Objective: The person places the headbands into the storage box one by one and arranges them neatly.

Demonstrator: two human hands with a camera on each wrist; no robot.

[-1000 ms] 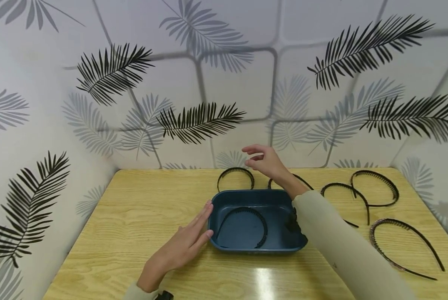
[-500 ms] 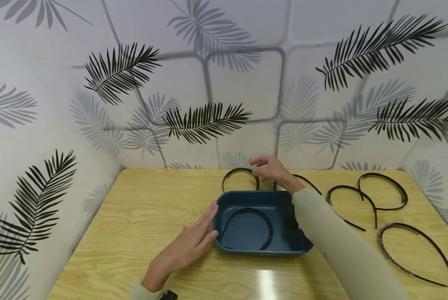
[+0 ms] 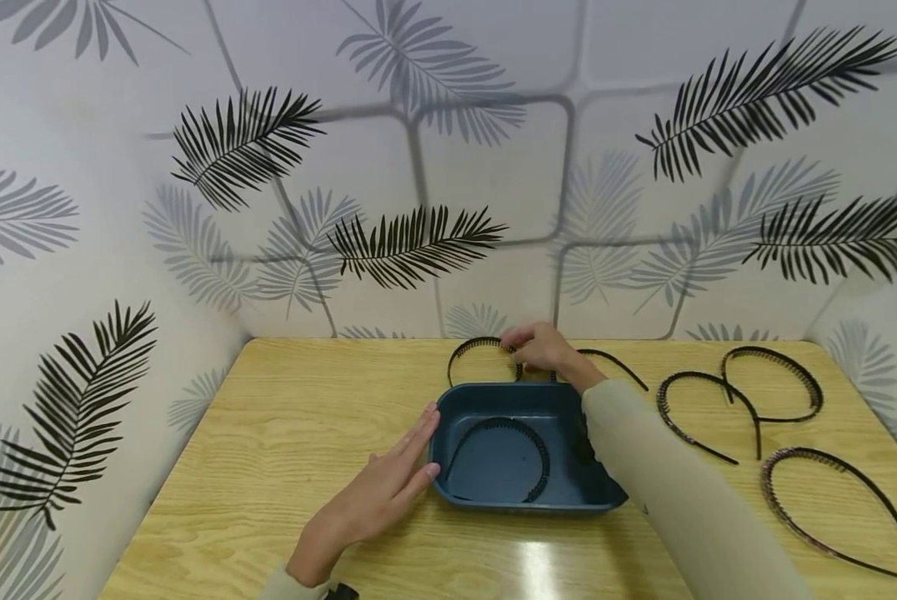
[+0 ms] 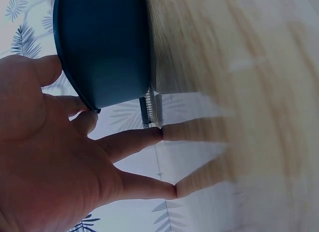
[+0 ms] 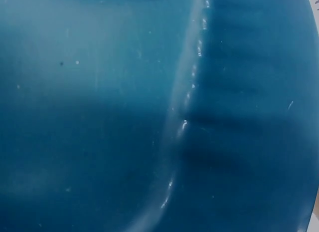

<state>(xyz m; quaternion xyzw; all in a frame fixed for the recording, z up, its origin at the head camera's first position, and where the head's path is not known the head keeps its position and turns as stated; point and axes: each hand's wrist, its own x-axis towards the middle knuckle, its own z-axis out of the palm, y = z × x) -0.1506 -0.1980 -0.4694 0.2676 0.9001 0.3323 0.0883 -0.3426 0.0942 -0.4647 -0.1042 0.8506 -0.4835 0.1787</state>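
Note:
A dark blue plastic basin (image 3: 523, 506) stands on the wooden table, with one black toothed headband (image 3: 510, 423) lying inside it. My left hand (image 3: 377, 492) rests against the basin's left end with extended fingers. In the left wrist view, two fingers of the left hand (image 4: 65, 152) reach down to the table and others touch the basin wall. My right hand (image 3: 544, 347) reaches across the basin, its thumb and finger pinching the right side of a black headband (image 3: 482, 341) behind it. The right wrist view shows only the basin's blue inside (image 5: 99, 117), not that hand.
Another headband (image 3: 612, 358) lies behind the basin, partly hidden by the right wrist. To the right are two overlapping headbands (image 3: 707, 375), (image 3: 782, 354) and a brownish patterned one (image 3: 809, 452). A leaf-patterned wall (image 3: 486, 283) borders the table's back edge (image 3: 343, 339).
My right hand has come down from above the table to the headband behind the basin. The left hand keeps its place on the basin. The whole view has shifted slightly.

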